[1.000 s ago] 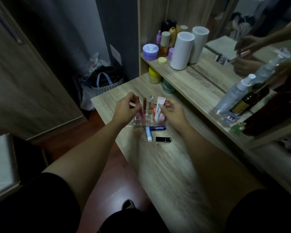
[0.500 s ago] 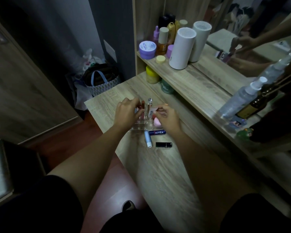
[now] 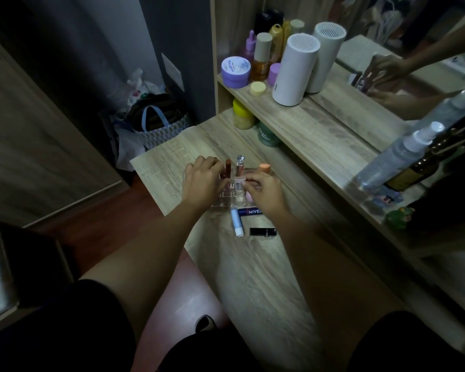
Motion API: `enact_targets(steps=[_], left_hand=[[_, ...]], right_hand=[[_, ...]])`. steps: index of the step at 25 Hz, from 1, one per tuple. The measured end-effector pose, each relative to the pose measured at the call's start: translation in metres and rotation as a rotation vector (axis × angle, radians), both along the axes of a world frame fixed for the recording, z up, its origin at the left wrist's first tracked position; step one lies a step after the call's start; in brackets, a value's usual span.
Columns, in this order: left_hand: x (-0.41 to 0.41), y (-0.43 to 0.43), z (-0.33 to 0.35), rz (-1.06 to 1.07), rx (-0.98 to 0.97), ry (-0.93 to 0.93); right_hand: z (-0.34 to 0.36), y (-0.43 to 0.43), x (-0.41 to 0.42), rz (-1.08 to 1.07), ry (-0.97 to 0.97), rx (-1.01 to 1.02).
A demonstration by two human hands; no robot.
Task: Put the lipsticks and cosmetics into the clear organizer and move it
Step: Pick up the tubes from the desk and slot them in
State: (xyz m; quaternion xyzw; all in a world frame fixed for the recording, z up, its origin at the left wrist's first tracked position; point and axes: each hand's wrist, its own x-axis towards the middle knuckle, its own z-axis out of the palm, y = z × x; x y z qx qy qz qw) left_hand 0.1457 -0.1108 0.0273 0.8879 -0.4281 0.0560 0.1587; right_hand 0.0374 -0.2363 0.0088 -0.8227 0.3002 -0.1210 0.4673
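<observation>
On a wooden bench [image 3: 253, 264], the clear plastic organizer [image 3: 232, 201] holds upright tubes; left hand [image 3: 202, 183] pinches a brown lipstick [image 3: 228, 167], right hand [image 3: 266, 190] a white tube [image 3: 239, 187], each grip closed.

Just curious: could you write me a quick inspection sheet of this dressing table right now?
Surface: wooden table, bare in front.
Job's things: clear organizer holds upright tubes; a light blue stick, a Nivea stick and a black lipstick lie outside it on the table.
Clutter: jars, bottles and a white cylinder on the shelf.
Hands: left hand and right hand both at the organizer; grip unclear.
Cables: nothing seen.
Surroundings: mirror on the right, bag on the floor.
</observation>
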Motion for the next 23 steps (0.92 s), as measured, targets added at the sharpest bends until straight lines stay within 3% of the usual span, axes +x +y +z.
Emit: enact_targets(steps=[4, 19, 23], left_hand=[[0.008, -0.002, -0.009, -0.004, 0.076, 0.040], [0.008, -0.002, 0.001, -0.052, 0.078, 0.092], [-0.001, 0.004, 0.008, -0.092, -0.054, 0.101]], right_hand=[[-0.010, 0.001, 0.004, -0.026, 0.046, 0.040], [0.003, -0.003, 0.002, -0.027, 0.010, 0.032], [0.006, -0.001, -0.008, -0.024, -0.014, 0.012]])
